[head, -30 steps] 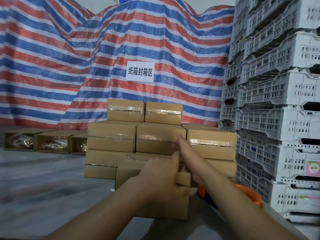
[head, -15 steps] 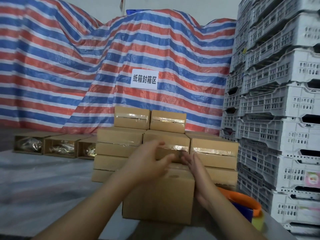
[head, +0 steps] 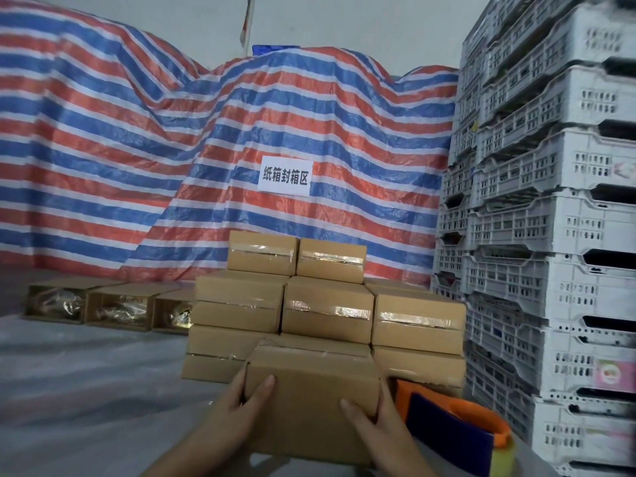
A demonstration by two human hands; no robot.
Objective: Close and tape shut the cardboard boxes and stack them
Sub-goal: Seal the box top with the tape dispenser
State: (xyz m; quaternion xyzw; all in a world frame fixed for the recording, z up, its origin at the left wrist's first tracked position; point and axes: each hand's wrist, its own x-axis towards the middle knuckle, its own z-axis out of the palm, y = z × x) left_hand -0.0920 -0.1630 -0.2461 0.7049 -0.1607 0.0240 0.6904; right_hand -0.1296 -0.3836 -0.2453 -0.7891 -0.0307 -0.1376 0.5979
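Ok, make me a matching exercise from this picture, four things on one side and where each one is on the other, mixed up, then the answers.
Things
1. held box
2. tape dispenser
3. open boxes
4. white crates

Places
A. stacked tall at the right
B. in a row at the far left
C. between both hands
D. just right of the right hand

Pairs: 1-C, 2-D, 3-B, 4-A. The left hand grips the held box too.

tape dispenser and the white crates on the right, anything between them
Head view: nothing; only bare grey floor separates the orange tape dispenser from the stacked white crates.
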